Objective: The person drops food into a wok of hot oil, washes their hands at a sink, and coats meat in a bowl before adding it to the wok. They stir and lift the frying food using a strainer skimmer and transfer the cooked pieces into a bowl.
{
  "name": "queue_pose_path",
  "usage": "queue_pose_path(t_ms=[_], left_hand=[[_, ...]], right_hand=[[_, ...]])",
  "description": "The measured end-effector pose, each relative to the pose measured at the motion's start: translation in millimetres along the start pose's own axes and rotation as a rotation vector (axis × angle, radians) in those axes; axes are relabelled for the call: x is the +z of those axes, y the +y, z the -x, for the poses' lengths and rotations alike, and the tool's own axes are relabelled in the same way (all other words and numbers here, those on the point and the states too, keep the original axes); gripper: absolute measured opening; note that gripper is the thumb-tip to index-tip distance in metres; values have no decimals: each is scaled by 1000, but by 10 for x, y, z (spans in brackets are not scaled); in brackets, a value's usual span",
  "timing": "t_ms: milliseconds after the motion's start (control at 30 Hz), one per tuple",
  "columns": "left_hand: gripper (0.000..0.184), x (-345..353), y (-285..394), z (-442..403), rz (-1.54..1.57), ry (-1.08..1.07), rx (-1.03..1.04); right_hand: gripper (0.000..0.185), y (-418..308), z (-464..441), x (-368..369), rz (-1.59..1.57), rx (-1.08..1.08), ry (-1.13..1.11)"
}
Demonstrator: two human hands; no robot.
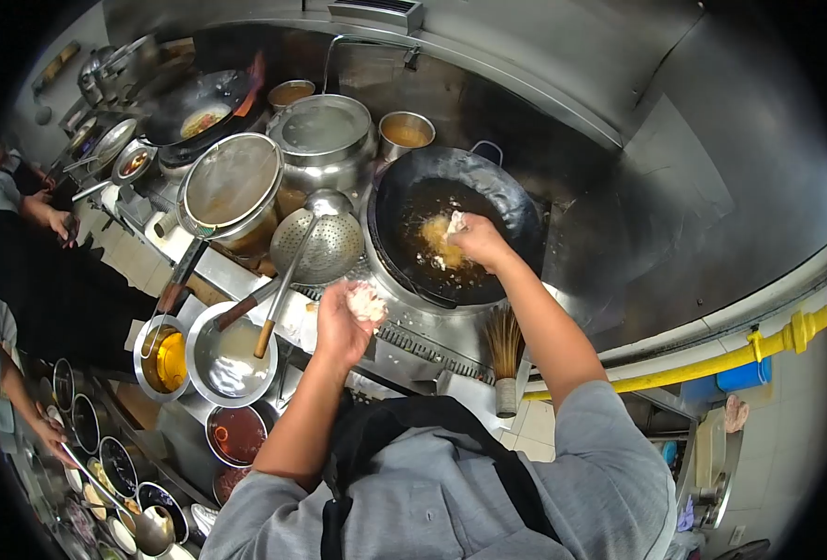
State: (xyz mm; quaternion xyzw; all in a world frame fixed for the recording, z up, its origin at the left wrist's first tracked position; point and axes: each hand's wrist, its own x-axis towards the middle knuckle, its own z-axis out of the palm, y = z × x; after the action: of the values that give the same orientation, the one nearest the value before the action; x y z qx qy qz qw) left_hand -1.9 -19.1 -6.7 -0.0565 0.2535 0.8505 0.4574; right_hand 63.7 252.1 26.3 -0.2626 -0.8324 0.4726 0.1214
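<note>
Cups a ragged whitish clump (366, 304) in the left hand (334, 327) near the frame's centre, with fingers loosely curled about it, probably to keep loose bits from spilling. Pinches a small whitish piece (455, 222) in the right hand (479, 241), with fingers clamped on it above the wok (516, 201) right of centre, presumably so drips land in the dark oil (404, 210). Looks moist and lumpy, both pinched and cupped.

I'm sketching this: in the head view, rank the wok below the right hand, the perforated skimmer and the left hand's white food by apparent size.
1. Wok, clearly largest
2. Perforated skimmer
3. White food in the left hand
</note>
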Motion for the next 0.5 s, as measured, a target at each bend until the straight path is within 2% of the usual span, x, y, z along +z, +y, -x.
queue_pose_path(t_ms=[33,67,133,167,200,267,333,367,400,467,500], left_hand=[[20,6,13,14,-18,-88,2],[25,4,28,24,-36,-176,5],[28,-84,39,48,-97,-200,-1],[27,-40,31,107,-206,-129,25],[26,-21,30,154,-316,-55,50],[24,-165,8,115,-297,-20,35],[25,-265,-5,86,-132,-57,-82],[29,-385,-29,1,38,-169,-144],[29,-338,-32,10,39,-164,-149],[32,-151,-44,22,136,-108,-170],[32,-102,-64,-1,140,-103,-186]], right_hand=[[22,258,-206,61,239,40,-33],[20,453,-329,137,472,-57,56],[20,608,-434,320,724,-19,149],[19,651,-461,398,789,42,112],[19,643,-461,430,790,34,110],[18,643,-452,486,803,57,47],[16,706,-493,523,848,4,106],[17,736,-535,497,785,-160,194],[17,738,-558,481,715,-320,282],[23,391,-412,383,665,-328,277],[28,107,-244,311,497,-288,104]])
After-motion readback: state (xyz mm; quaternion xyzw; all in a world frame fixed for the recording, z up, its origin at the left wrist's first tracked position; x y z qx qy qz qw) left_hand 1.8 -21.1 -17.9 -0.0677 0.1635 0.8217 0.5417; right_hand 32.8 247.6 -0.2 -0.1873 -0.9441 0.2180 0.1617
